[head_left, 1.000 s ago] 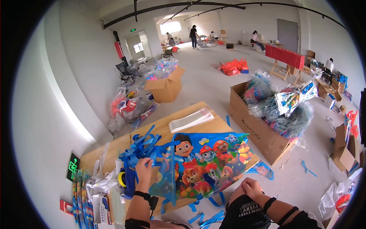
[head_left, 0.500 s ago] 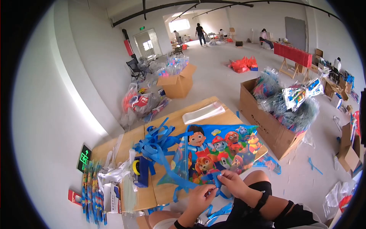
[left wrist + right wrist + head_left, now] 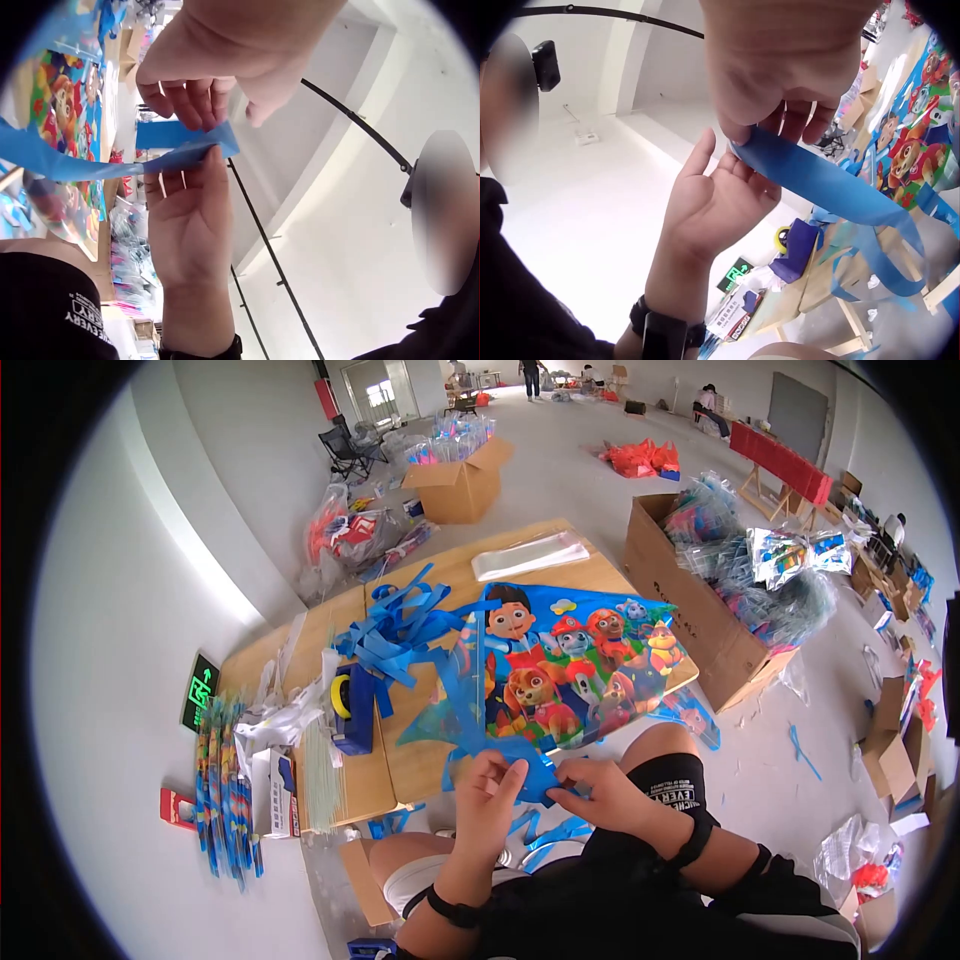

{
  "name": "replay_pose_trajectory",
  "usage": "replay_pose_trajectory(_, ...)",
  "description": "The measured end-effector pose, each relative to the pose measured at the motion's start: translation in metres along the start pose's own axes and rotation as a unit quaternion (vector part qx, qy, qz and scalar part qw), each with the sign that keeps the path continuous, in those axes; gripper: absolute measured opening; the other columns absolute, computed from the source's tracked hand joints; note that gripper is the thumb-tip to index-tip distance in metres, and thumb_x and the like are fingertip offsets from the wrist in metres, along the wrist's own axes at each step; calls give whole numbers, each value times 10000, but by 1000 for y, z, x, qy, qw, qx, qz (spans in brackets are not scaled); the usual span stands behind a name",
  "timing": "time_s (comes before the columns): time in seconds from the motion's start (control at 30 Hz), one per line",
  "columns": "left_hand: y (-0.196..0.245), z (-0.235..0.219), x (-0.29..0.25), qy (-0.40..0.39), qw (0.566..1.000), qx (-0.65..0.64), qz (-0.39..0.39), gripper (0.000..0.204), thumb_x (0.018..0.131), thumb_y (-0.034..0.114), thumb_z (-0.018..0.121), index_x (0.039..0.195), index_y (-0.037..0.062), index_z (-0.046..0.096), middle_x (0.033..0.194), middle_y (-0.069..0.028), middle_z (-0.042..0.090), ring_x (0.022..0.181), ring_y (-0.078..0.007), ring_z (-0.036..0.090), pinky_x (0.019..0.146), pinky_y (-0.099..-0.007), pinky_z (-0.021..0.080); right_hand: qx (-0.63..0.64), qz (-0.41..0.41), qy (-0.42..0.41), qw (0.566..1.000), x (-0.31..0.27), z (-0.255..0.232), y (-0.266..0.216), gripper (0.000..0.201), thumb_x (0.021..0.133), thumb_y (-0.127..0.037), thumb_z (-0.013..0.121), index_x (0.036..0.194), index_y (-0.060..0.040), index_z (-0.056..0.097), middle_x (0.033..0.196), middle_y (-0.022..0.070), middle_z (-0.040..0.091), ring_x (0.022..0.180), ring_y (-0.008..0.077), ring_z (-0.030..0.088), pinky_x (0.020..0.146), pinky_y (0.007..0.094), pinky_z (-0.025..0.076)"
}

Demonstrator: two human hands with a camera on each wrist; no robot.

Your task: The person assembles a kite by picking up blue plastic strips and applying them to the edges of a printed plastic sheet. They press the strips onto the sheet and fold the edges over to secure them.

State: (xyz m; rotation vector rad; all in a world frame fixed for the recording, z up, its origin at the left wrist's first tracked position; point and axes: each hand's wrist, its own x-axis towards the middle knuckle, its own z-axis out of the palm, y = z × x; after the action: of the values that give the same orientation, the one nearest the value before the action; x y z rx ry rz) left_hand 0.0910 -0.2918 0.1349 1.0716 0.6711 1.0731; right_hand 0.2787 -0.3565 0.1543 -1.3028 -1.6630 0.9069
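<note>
A broad blue plastic ribbon (image 3: 522, 756) lies between my two hands in front of the table's near edge. My right hand (image 3: 604, 796) pinches it, the thumb pressed on its surface in the left wrist view. My left hand (image 3: 484, 805) touches the ribbon with bent fingertips while its thumb stands apart, as the right wrist view shows. From the hands the ribbon (image 3: 825, 180) runs back toward the table. Just beyond lies a blue kite-like sheet (image 3: 545, 695) printed with cartoon puppies and a boy. A heap of loose blue ribbons (image 3: 395, 635) sits to its left.
On the wooden table (image 3: 400, 765) stand a blue tape dispenser (image 3: 353, 720) and a stack of clear plastic strips (image 3: 530, 558). Thin rods (image 3: 325, 780) lie by the left edge. A large carton (image 3: 690, 615) full of wrapped goods is at the right.
My left hand has left the ribbon heap and joined the right hand at a ribbon. The right hand rose from the lap to pinch it. The head view has tilted downward.
</note>
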Motion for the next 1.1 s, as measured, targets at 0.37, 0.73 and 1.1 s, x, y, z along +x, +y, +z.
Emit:
replay_pose_trajectory(0.37,12,12,-13,-70,930,316,176,208,801,34,779,912,-15,611,884,-88,634,758,-150,624,694,-266,484,345,56,80,934,2,-1,-10,88,934,-27,673,1002,-22,618,999,1,642,897,82,617,803,265,502)
replay_pose_trajectory(0.73,9,9,-14,-2,982,153,114,98,919,4,649,889,7,556,863,-5,507,783,-81,466,705,-222,360,75,19,80,994,-2,-2,-23,149,849,-43,761,900,21,636,827,80,645,800,127,641,739,273,507)
replay_pose_trajectory(1.1,11,18,-16,8,976,156,153,105,841,-43,719,878,-28,622,839,-57,584,787,-113,556,719,-229,427,282,98,55,953,-1,3,-13,241,870,30,726,1079,10,607,949,58,694,875,97,659,783,247,548)
